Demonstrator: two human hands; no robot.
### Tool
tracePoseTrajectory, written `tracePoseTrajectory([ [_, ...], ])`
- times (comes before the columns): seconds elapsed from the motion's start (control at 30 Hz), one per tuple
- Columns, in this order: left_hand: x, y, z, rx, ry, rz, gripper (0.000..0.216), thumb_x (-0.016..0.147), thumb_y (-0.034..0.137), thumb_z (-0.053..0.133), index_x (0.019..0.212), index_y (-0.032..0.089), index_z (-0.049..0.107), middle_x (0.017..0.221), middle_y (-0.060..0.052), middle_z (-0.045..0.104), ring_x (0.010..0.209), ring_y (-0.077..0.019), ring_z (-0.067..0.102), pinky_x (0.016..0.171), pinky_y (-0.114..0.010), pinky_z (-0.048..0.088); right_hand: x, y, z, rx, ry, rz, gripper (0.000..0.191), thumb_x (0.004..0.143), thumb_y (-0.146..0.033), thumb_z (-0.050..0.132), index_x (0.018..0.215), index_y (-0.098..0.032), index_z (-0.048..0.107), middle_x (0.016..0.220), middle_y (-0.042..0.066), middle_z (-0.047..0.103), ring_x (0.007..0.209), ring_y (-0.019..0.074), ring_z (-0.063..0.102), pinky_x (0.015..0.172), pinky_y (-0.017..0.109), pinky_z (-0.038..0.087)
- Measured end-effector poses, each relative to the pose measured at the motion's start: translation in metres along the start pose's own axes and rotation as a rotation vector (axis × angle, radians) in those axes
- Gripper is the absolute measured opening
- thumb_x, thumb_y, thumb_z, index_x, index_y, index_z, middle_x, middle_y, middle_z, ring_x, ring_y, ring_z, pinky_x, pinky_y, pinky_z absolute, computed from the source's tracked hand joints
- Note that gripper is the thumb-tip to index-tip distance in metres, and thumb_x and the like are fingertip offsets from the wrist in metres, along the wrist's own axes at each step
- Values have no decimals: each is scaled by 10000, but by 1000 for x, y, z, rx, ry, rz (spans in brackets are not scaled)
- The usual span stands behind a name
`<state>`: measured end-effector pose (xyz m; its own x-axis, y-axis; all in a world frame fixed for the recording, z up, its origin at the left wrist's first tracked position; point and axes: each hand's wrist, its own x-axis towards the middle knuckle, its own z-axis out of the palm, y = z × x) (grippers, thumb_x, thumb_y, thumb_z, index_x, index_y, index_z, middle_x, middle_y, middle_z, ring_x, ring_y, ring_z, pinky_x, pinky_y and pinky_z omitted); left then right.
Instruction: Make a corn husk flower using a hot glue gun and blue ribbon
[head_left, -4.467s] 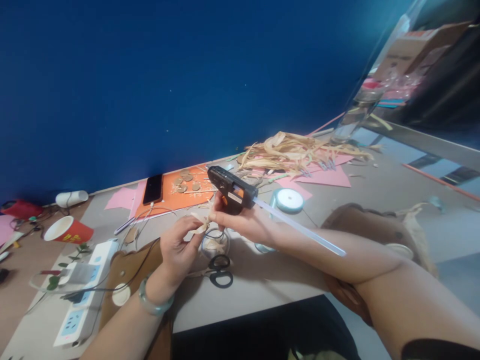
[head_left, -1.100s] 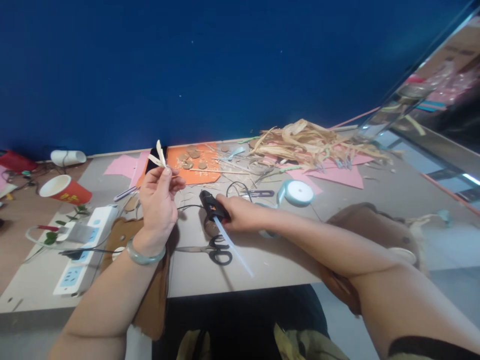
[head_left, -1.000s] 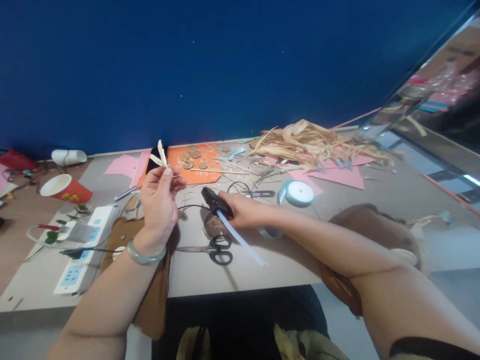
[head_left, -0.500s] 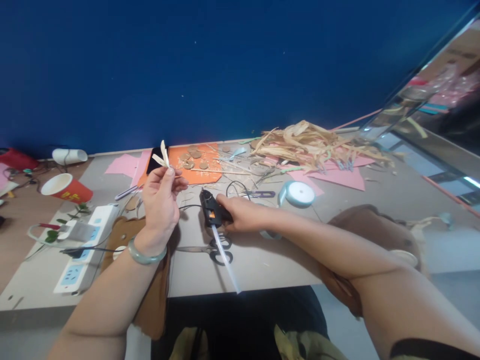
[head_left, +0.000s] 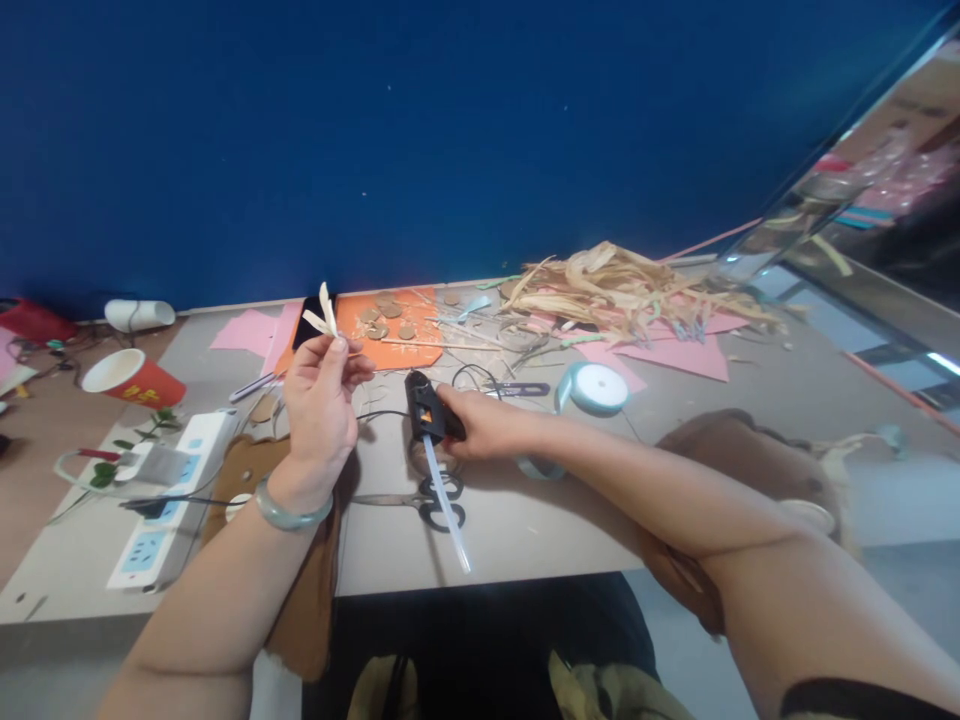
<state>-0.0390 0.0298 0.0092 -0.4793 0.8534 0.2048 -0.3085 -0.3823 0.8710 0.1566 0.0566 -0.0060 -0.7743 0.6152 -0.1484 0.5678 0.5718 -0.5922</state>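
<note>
Pinched between the thumb and fingers of my left hand (head_left: pixel 324 395) are pale strips of dried husk (head_left: pixel 324 312), their tips fanning upward. My right hand (head_left: pixel 484 425) is wrapped round the handle of a black glue gun (head_left: pixel 424 405), at the middle of the table. A long translucent glue stick (head_left: pixel 448 510) sticks out of its rear toward me. The gun's nozzle points away from me, apart from the husk strips. Scissors (head_left: pixel 409 498) with dark handles lie beneath the glue stick. A brown fabric piece (head_left: pixel 304 590) lies under my left forearm.
A white power strip (head_left: pixel 174 500) and a red paper cup (head_left: pixel 135 378) stand at left. Wooden discs (head_left: pixel 386 307) lie on an orange sheet (head_left: pixel 412 352). A ribbon roll (head_left: pixel 601 388) and a heap of dried husks (head_left: pixel 607 285) are at right. A blue wall (head_left: pixel 465 140) bounds the back.
My right hand has shifted the glue gun slightly to the right, and the glue stick's end has moved a little left and up. My left hand is nearly still.
</note>
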Motion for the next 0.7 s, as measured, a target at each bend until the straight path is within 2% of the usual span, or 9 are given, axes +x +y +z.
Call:
tracePoseTrajectory([
  [0.2, 0, 0, 0, 3, -9, 0, 203, 746, 282, 726, 831, 187, 568, 749, 17, 651, 571, -82, 613, 549, -207, 486, -2, -6, 4, -29, -22, 22, 391, 733, -396, 688, 964, -186, 451, 805, 35, 642, 636, 157, 550, 543, 236, 334],
  [0.43, -1, 1, 1, 19, 0, -11, 212, 741, 291, 727, 827, 187, 563, 742, 21, 645, 570, -79, 609, 548, -202, 486, -2, -7, 11, -142, -16, 66, 375, 752, -349, 648, 1026, -176, 458, 811, 65, 652, 617, 174, 548, 517, 244, 298],
  [0.7, 0, 0, 0, 18, 0, -7, 199, 746, 283, 724, 828, 183, 572, 747, 17, 644, 570, -84, 610, 548, -210, 496, -2, -8, 10, -95, -20, 62, 330, 736, -266, 642, 999, -177, 463, 776, 43, 631, 606, 163, 535, 519, 241, 311],
])
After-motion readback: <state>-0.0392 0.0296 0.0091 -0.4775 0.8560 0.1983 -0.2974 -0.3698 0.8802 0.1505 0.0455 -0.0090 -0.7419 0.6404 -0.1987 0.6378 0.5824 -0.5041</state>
